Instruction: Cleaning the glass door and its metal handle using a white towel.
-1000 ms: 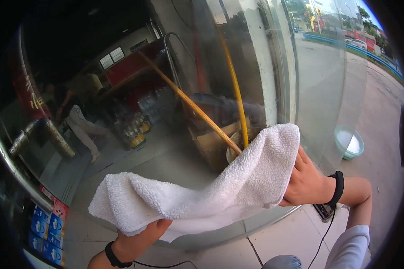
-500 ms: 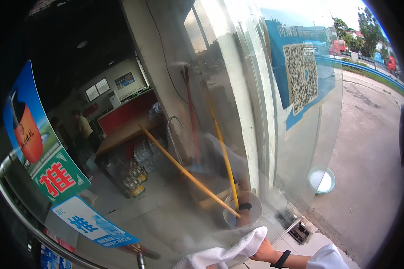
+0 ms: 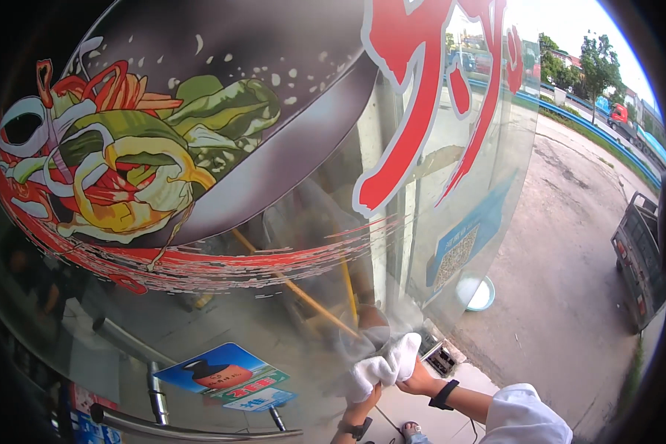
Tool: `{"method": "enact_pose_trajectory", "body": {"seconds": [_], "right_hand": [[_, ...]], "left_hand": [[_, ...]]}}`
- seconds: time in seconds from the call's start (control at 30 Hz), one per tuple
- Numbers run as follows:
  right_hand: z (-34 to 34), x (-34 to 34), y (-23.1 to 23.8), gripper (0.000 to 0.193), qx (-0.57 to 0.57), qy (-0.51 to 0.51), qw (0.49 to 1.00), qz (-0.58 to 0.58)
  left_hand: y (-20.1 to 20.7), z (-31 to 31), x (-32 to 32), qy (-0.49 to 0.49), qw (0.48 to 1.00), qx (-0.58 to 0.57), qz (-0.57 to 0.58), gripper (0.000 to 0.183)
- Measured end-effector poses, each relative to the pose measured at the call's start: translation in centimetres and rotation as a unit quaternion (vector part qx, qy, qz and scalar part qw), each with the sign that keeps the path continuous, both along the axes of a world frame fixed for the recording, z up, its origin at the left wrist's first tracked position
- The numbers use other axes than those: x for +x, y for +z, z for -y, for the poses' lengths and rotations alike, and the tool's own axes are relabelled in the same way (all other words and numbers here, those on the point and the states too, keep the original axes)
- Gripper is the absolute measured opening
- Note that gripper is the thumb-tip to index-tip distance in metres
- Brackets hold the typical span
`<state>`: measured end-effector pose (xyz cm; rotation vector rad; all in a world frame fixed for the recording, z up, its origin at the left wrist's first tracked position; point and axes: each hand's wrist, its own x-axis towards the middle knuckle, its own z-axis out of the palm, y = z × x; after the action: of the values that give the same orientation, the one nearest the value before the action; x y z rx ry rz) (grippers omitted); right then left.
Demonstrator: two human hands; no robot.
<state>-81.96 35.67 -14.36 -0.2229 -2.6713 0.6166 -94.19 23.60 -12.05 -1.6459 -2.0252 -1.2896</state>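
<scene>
A bunched white towel (image 3: 388,364) is held between my two hands, low in the head view in front of a glass door. My left hand (image 3: 363,400) grips its lower left side, fingers partly hidden by the cloth. My right hand (image 3: 419,381) holds its right edge with closed fingers. Each wrist wears a dark band. The glass carries a large picture of cut vegetables (image 3: 126,163) and big red lettering (image 3: 399,126). A reflection of the towel and hands shows close by; whether the towel touches the glass, I cannot tell.
A metal handle bar (image 3: 200,431) runs along the door's lower left. Behind the glass lean a wooden pole (image 3: 314,300) and a yellow one. Outside stand a basin (image 3: 490,300) with white contents and a parked cart (image 3: 638,259). An open floor box (image 3: 442,361) sits near my right hand.
My view has shifted, bringing the large vegetable picture and red lettering in. My left hand now shows on the towel, which is bunched up instead of stretched out leftward.
</scene>
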Motion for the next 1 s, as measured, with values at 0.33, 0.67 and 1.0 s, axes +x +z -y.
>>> {"method": "enact_pose_trajectory", "body": {"seconds": [0.33,0.67,1.0], "right_hand": [[-6.0,-2.1,26.1,0.039,0.099,-0.081,0.951,-0.280],[0.8,-6.9,38.5,0.037,0.273,0.040,0.901,-0.333],[4.5,-11.0,30.8,0.048,0.281,0.070,0.912,-0.291]], "left_hand": [[27.8,2.4,-2.0,0.090,0.984,-0.022,-0.154,0.026],[32.6,12.4,-4.7,0.234,0.958,0.071,-0.147,0.042],[26.1,13.0,-5.5,0.302,0.953,-0.003,-0.032,0.047]]}}
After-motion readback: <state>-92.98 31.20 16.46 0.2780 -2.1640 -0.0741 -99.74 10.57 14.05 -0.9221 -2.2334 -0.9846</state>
